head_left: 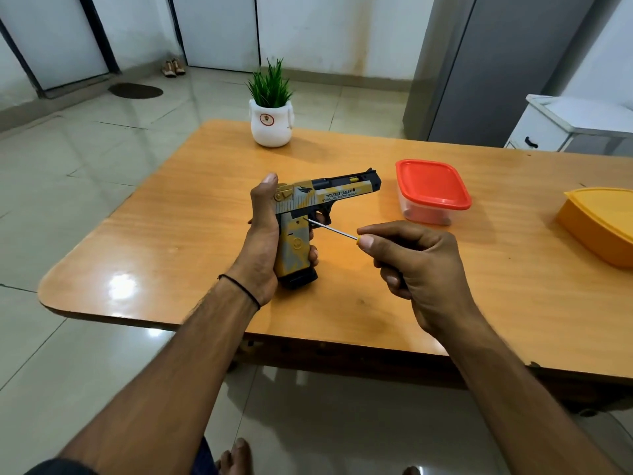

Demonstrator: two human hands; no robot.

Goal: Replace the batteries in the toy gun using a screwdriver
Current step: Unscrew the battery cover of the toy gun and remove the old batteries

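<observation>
A yellow, grey and black toy gun (pixel 318 200) is held above the wooden table (pixel 178 234), barrel pointing right. My left hand (pixel 262 241) wraps around its grip from behind, thumb up at the rear of the slide. My right hand (pixel 411 262) pinches a small screwdriver (pixel 334 229) with a yellow handle and a thin metal shaft. The shaft's tip touches the top of the grip, just behind the trigger. Most of the handle is hidden in my fingers.
A clear container with a red lid (pixel 432 186) stands right of the gun. A yellow lidded container (pixel 603 221) sits at the table's right edge. A white pot with a green plant (pixel 271 114) stands at the far edge. A grey cabinet (pixel 496 70) is beyond the table.
</observation>
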